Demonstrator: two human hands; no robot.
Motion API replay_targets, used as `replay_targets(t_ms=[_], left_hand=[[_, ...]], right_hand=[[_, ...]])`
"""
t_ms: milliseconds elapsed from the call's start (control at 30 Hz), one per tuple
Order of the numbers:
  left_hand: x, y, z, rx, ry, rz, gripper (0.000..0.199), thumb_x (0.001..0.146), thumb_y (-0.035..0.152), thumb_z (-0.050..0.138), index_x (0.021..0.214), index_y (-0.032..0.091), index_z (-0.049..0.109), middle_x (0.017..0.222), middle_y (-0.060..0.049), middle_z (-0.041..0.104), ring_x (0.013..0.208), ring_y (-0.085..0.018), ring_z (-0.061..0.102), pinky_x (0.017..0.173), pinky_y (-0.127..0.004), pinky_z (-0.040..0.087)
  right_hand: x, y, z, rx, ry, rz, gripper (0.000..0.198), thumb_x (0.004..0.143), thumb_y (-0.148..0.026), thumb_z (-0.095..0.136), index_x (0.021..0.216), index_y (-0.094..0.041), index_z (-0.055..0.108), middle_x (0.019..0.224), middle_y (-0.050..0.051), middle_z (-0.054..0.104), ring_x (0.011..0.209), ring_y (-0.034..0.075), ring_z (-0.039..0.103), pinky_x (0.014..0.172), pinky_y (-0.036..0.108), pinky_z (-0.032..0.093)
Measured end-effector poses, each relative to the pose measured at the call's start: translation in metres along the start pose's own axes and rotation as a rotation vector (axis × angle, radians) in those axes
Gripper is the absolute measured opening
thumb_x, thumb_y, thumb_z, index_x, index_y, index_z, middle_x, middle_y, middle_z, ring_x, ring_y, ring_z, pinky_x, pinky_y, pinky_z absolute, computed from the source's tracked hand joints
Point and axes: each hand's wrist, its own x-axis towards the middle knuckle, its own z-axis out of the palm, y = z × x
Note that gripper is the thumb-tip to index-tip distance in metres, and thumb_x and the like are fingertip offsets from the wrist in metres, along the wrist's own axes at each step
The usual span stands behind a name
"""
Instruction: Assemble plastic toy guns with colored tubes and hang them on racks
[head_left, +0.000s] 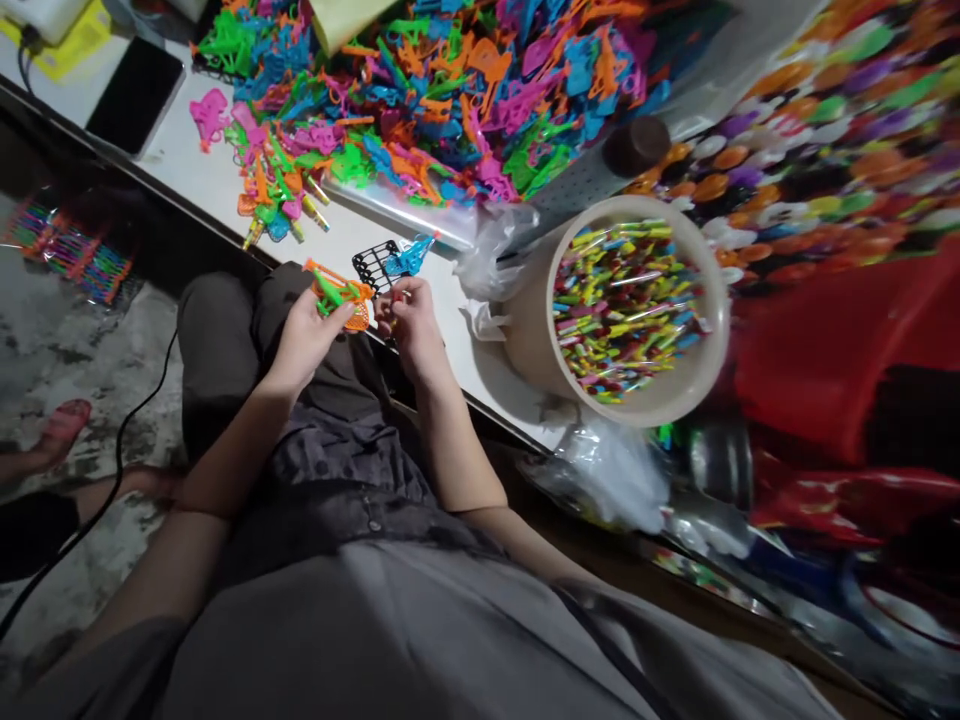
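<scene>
My left hand (304,335) is closed on small plastic toy pieces (330,290), one orange and one bright green, held above my lap at the table's edge. Beside it my right hand (416,330) has its fingers curled in a pinch. A bit of red shows at its fingertips, but what it holds is too small to name. Just beyond my right hand, a black plastic grid (373,264) and a blue plastic piece (409,258) lie on the white table. Farther off is a small cluster of colourful toy pieces (274,195), some with shiny yellow-tipped sticks.
A large heap of plastic pieces (450,80) covers the table's far side. On the right stands a round tub (525,330) full of small coloured sticks. A phone (136,97) lies at the left. Another person's foot (66,425) and a black cable (124,425) are on the floor side.
</scene>
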Motion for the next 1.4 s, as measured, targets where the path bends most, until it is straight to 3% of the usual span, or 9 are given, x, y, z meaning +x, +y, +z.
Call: replay_targets(t_ms=[200, 333, 600, 933, 1167, 1400], left_hand=[[-0.02, 0.001, -0.011, -0.002, 0.039, -0.04, 0.041, 0.075, 0.042, 0.068, 0.105, 0.017, 0.055, 0.11, -0.008, 0.066, 0.104, -0.021, 0.062, 0.09, -0.034, 0.05], [-0.023, -0.003, -0.009, 0.012, 0.052, -0.039, 0.039, 0.076, 0.042, 0.068, 0.103, 0.017, 0.056, 0.109, -0.008, 0.066, 0.103, -0.021, 0.063, 0.091, -0.036, 0.05], [-0.022, -0.007, -0.007, 0.063, 0.039, -0.013, 0.039, 0.077, 0.044, 0.066, 0.104, 0.017, 0.056, 0.108, -0.008, 0.066, 0.107, -0.022, 0.061, 0.093, -0.038, 0.05], [-0.022, -0.014, -0.01, 0.086, 0.07, -0.026, 0.044, 0.074, 0.049, 0.068, 0.101, 0.017, 0.057, 0.107, -0.008, 0.067, 0.102, -0.021, 0.063, 0.095, -0.038, 0.048], [-0.02, -0.021, -0.008, 0.025, 0.065, -0.079, 0.056, 0.065, 0.057, 0.072, 0.098, 0.017, 0.054, 0.104, -0.009, 0.067, 0.098, -0.022, 0.065, 0.086, -0.035, 0.052], [-0.019, -0.02, -0.016, 0.041, 0.046, -0.053, 0.057, 0.061, 0.054, 0.076, 0.097, 0.015, 0.057, 0.098, -0.009, 0.068, 0.091, -0.02, 0.066, 0.086, -0.031, 0.051]], right_hand=[[-0.012, -0.006, 0.001, -0.079, -0.042, -0.089, 0.034, 0.084, -0.053, 0.054, 0.1, -0.024, 0.047, 0.091, 0.001, 0.055, 0.085, 0.012, 0.057, 0.073, 0.027, 0.051], [-0.016, -0.005, 0.004, -0.122, -0.029, -0.116, 0.037, 0.082, -0.055, 0.057, 0.098, -0.022, 0.053, 0.093, 0.001, 0.058, 0.088, 0.014, 0.059, 0.078, 0.029, 0.052], [-0.017, 0.002, 0.003, -0.131, 0.061, -0.143, 0.036, 0.082, -0.054, 0.057, 0.099, -0.022, 0.056, 0.092, 0.002, 0.057, 0.09, 0.014, 0.059, 0.079, 0.03, 0.052], [-0.017, -0.001, 0.001, -0.294, -0.012, -0.172, 0.031, 0.085, -0.049, 0.055, 0.097, -0.02, 0.058, 0.086, 0.002, 0.058, 0.079, 0.014, 0.056, 0.072, 0.03, 0.049], [-0.017, -0.008, -0.001, -0.391, -0.003, -0.261, 0.028, 0.089, -0.046, 0.05, 0.094, -0.02, 0.058, 0.088, 0.005, 0.06, 0.081, 0.016, 0.057, 0.071, 0.029, 0.048], [-0.021, 0.0, -0.003, -0.46, -0.085, -0.185, 0.028, 0.089, -0.045, 0.047, 0.093, -0.019, 0.057, 0.091, 0.007, 0.064, 0.079, 0.016, 0.057, 0.069, 0.029, 0.047]])
